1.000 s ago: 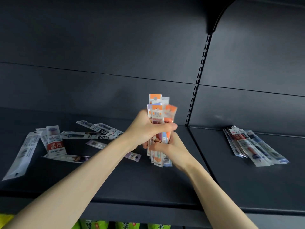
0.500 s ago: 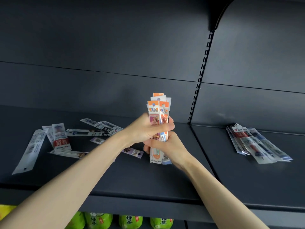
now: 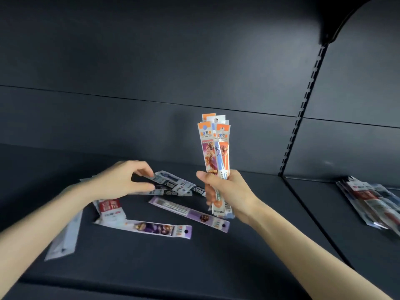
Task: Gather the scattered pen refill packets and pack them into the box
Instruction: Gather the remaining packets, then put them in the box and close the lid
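The right hand is raised above the shelf, forearm coming in from the lower right. Its fingers and thumb are wrapped round the lower part of a bundle of refill packets, which stands upright with the orange tops uppermost.

The left hand reaches in low from the left, palm turned to the right. Its fingers are curved above and its thumb below the near end of some black-and-white packets lying on the shelf. Whether it actually pinches them cannot be told.

Nearer the camera, two purple packets lie flat. A red-labelled one lies under the left wrist, and a blurred one beside the left forearm. Past the shelf divider, well apart on the right, lies a pile of packets.
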